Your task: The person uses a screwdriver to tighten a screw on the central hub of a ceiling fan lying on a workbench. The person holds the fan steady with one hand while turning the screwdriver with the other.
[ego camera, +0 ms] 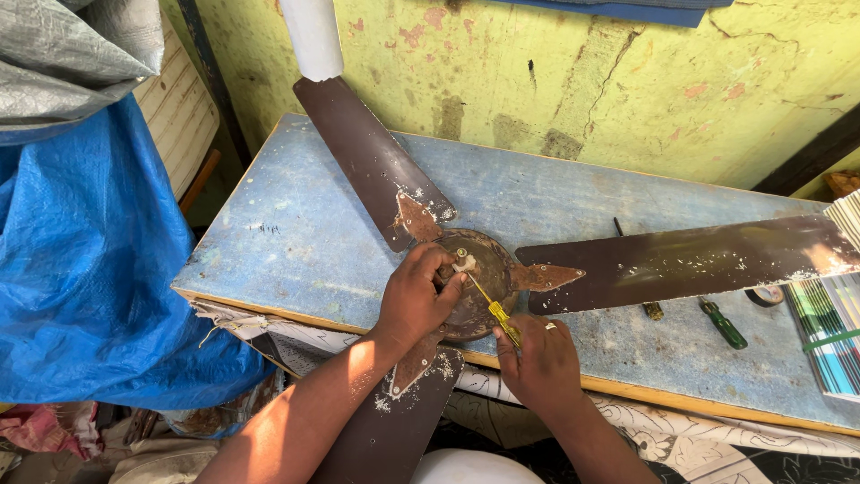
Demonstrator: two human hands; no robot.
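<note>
The right hand (540,358) is closed around the yellow handle of a screwdriver (498,315), fingers curled tight with the thumb pressed along it. Its thin shaft runs up and to the left, and the tip meets a small pale fitting (464,263) at the centre of the fan hub (479,282). The left hand (414,300) lies over the hub's left side, fingers bent and gripping the rim, the fingertips (454,283) just beside the pale fitting. So the tip sits between the two hands, near the left fingertips and well clear of the right ones.

The hub is a round, rusty brown motor housing of a ceiling fan, and it rests near the front edge of a worn blue table (296,233). Three brown blades spread from it: one (363,152) goes up and left past the table's far edge, one (690,260) stretches right across the tabletop, and one (394,412) hangs over the front edge toward the person, under the left forearm. Both wrists cross that front edge, so there is little table between the hub and the drop.

To the right, beyond the long blade, lie a green-handled screwdriver (724,324) and a brown-handled tool (652,310). Bare tabletop opens to the left of the hub. A blue tarpaulin (81,269) bulks close beside the table's left end, and a cracked yellow-green wall (573,81) closes off the back.
</note>
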